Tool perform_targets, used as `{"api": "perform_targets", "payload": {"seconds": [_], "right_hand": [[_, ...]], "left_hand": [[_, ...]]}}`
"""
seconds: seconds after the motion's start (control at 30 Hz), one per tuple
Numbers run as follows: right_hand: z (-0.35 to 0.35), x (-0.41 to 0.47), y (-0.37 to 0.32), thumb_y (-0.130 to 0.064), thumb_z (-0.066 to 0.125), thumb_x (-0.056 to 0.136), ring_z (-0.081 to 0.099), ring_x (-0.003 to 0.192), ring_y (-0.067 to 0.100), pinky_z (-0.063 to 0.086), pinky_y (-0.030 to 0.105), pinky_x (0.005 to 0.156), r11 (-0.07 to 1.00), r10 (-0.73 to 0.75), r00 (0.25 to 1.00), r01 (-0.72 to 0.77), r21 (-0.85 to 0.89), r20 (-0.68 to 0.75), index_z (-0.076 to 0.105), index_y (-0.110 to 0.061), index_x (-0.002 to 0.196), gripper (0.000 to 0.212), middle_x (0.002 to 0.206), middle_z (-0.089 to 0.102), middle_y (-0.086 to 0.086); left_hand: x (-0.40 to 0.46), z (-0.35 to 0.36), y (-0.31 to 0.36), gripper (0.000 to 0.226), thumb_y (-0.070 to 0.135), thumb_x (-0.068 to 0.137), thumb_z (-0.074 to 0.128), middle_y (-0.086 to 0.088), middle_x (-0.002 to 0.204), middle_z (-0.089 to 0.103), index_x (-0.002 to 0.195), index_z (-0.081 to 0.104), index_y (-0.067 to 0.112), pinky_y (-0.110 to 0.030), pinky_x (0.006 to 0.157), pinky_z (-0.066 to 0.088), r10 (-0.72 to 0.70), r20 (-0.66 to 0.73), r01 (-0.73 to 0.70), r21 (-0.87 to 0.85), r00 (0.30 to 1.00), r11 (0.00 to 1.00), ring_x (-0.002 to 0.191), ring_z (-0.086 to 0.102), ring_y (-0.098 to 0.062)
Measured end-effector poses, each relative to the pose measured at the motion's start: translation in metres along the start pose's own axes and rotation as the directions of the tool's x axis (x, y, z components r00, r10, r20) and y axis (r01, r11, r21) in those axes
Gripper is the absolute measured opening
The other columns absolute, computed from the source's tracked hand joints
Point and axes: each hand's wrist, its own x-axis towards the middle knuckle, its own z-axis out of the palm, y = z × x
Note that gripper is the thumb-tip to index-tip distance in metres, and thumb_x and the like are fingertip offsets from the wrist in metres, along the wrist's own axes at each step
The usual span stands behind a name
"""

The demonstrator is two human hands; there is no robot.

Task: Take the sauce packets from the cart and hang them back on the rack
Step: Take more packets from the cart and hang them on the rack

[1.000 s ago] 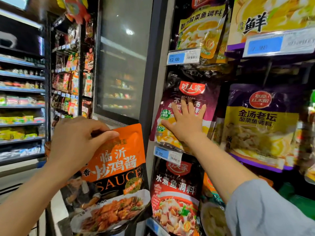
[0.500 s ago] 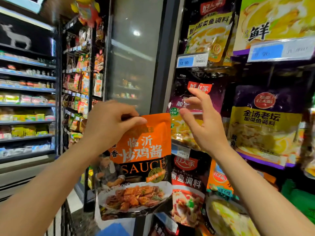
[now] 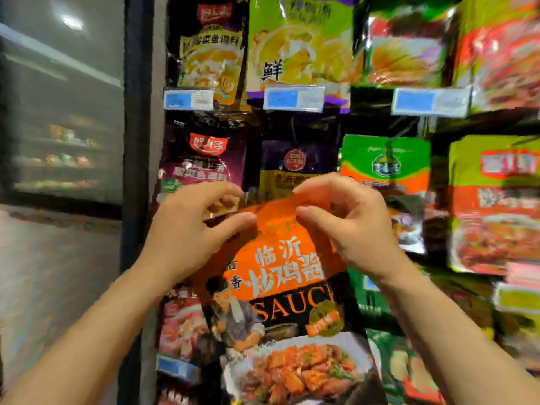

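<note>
Right hand [image 3: 347, 223] joined left hand [image 3: 187, 229]; both fingers pinch orange sauce packet [image 3: 280, 267] top.

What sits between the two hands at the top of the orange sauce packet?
Head view: only the orange sauce packet's own top edge spans the gap between the left hand and right hand; both pinch it.

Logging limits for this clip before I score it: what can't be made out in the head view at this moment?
- Hang hole of the orange sauce packet: covered by the left hand and right hand pinching its top edge.
- Rack hook meant for it: hidden behind the hands and packet.
- Price tags: too blurred to read.
- Packets at right: smeared by motion blur.
- Cart: outside the frame.
</note>
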Motion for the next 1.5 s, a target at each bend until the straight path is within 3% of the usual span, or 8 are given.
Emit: {"api": "perform_targets", "payload": {"seconds": [0.1,0.27,0.53,0.7,0.9,1.0,1.23,1.5], "right_hand": [[-0.056,-0.016,-0.002,-0.005,0.068,0.074,0.063,0.084,0.0,0.045,0.016,0.077,0.995,0.035,0.995,-0.044,-0.095,-0.098,0.066,-0.026,0.087,0.025,0.087,0.069,-0.011],[-0.144,-0.043,-0.002,-0.006,0.069,0.073,0.062,0.077,-0.003,0.046,0.014,0.074,0.967,0.049,0.97,-0.106,-0.23,-0.239,0.064,-0.031,0.083,0.028,0.08,0.068,-0.018],[-0.307,-0.103,0.009,0.005,0.069,0.076,0.06,0.075,-0.002,0.046,0.015,0.072,0.936,0.033,0.877,-0.194,-0.292,-0.479,0.065,-0.018,0.087,0.026,0.084,0.065,-0.007],[-0.422,-0.129,0.026,-0.005,0.069,0.077,0.052,0.074,-0.007,0.042,0.013,0.07,0.862,-0.114,0.781,-0.23,-0.452,-0.614,0.049,-0.032,0.089,0.035,0.087,0.054,-0.023],[-0.489,-0.137,0.062,-0.006,0.062,0.081,0.05,0.069,-0.015,0.032,0.018,0.062,0.703,-0.058,0.847,-0.341,-0.624,-0.528,0.055,-0.027,0.083,0.022,0.071,0.055,-0.018],[-0.514,-0.12,0.085,-0.006,0.06,0.082,0.056,0.073,-0.01,0.041,0.01,0.071,0.727,0.054,0.85,-0.393,-0.563,-0.524,0.062,-0.026,0.079,0.02,0.073,0.06,-0.019],[-0.548,-0.068,0.13,-0.009,0.064,0.077,0.065,0.088,0.019,0.051,0.044,0.087,0.833,0.197,0.772,-0.458,-0.312,-0.605,0.063,-0.033,0.066,0.026,0.084,0.069,-0.005],[-0.551,-0.065,0.143,-0.008,0.06,0.084,0.06,0.088,0.011,0.048,0.028,0.078,0.85,0.204,0.769,-0.446,-0.279,-0.606,0.064,-0.031,0.078,0.025,0.078,0.06,-0.019]], "left_hand": [[0.001,0.037,0.017,0.034,0.064,0.067,0.056,0.024,0.094,0.06,0.098,0.053,0.049,-0.007,0.078,0.038,-0.033,0.079,0.048,-0.199,0.996,0.979,0.089,0.055,0.011],[0.003,0.105,0.071,0.05,0.036,0.07,0.078,0.001,0.102,0.063,0.113,0.053,0.042,-0.042,0.081,0.052,-0.097,0.181,0.19,-0.616,0.979,0.765,0.087,0.062,-0.017],[0.021,0.215,0.218,0.063,0.015,0.067,0.076,-0.005,0.099,0.059,0.113,0.043,0.042,-0.035,0.066,0.057,-0.02,0.153,0.137,-0.81,0.988,0.571,0.078,0.062,-0.02],[0.059,0.275,0.322,0.036,0.022,0.068,0.077,0.017,0.094,0.065,0.095,0.058,0.035,-0.019,0.067,0.05,0.052,0.055,0.013,-0.798,0.997,0.603,0.078,0.063,-0.004],[0.08,0.333,0.375,0.051,0.003,0.073,0.074,0.016,0.083,0.067,0.101,0.061,0.043,-0.014,0.053,0.044,-0.027,0.144,0.131,-0.789,0.989,0.6,0.066,0.06,-0.001],[0.101,0.347,0.388,0.051,0.004,0.074,0.074,-0.003,0.091,0.07,0.11,0.063,0.039,-0.022,0.053,0.047,-0.067,0.171,0.176,-0.774,0.983,0.609,0.067,0.059,-0.009],[0.162,0.363,0.402,0.05,0.02,0.071,0.078,-0.007,0.096,0.066,0.111,0.061,0.044,-0.049,0.075,0.055,-0.132,0.112,0.173,-0.657,0.985,0.734,0.067,0.057,-0.018],[0.168,0.382,0.393,0.053,0.014,0.081,0.071,0.007,0.086,0.054,0.114,0.056,0.052,-0.056,0.067,0.054,-0.137,0.074,0.154,-0.583,0.988,0.798,0.06,0.054,-0.022]]}}
